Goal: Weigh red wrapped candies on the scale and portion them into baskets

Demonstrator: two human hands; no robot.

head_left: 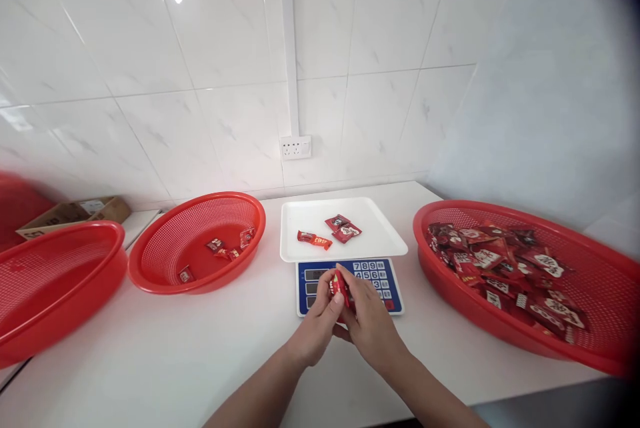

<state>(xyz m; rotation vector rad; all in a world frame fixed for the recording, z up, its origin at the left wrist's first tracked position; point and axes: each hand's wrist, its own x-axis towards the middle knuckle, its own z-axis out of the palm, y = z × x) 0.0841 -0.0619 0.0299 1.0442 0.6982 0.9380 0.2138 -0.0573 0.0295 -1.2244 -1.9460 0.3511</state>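
A white-topped table [200, 355] stretches before me against a marble-patterned tiled wall [215, 41]. At right, a large red round plastic basket [607, 298] holds a heap of shiny red packets [500, 265]; left of centre, a second red perforated basket [165, 241] carries just a few, and a third red basket [50, 311] sits at the far left. Between the two stocked baskets stands a blue-and-white electronic scale [393, 288], topped by a white rectangular tray [373, 241] where a small group of red wrapped pieces [345, 229] lies, just beyond my fingertips. My left hand [316, 328] and right hand [373, 325] meet over the scale's near side, partly covering its display and keys. A small glossy red wrapped packet [336, 285] lies between them, directly within my grasp: both hands are mostly closed, fingers curled about it, my left thumb pressing its near side.
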